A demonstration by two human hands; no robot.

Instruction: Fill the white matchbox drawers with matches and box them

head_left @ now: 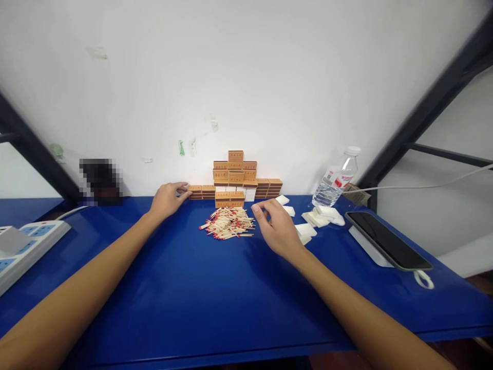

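Observation:
My left hand is at the left end of a row of matchboxes, its thumb and fingers apart and the thumb tip at the end of a low matchbox stack. Orange-brown matchboxes are built up in a stepped pile against the wall, highest in the middle. In front of the pile lies a heap of red-tipped matches. Just right of the heap, my right hand hovers with loosely curled fingers, the thumb apart from them, and nothing visible in it.
White matchbox trays lie scattered right of my right hand. Behind them stand a water bottle and a thin cable. A phone rests at the right on a white object. A power strip lies at the left of the blue table.

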